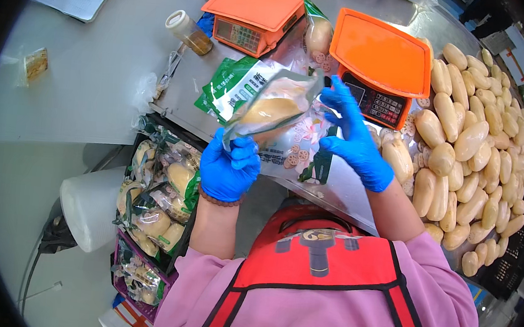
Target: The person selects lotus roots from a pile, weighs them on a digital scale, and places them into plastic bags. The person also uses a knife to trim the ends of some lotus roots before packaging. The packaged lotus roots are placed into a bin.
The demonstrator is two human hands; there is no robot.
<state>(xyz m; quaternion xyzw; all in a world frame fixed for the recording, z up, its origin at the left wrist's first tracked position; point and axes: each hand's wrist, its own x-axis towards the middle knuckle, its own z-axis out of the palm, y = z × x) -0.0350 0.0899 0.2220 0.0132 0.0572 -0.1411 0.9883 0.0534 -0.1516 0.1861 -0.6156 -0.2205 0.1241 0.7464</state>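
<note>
My left hand (232, 166), in a blue glove, is closed on the lower end of a clear and green plastic bag (297, 93). A pale lotus root piece (273, 111) shows inside it. To the right of the bag, my right hand (354, 137), also gloved in blue, has its fingers apart. Its fingertips are close to the bag's upper edge; whether they touch it I cannot tell. Under and beside the held bag lie flat green and white printed bags (234, 85). Another filled bag (318, 34) rests between two orange scales.
An orange scale (257, 7) and a second orange scale (380, 55) stand at the back. Piled lotus roots (469, 144) cover the right side. A crate (187, 232) of filled bags stands at lower left, near a white tub (87, 207). A jar (189, 32) lies near the scales.
</note>
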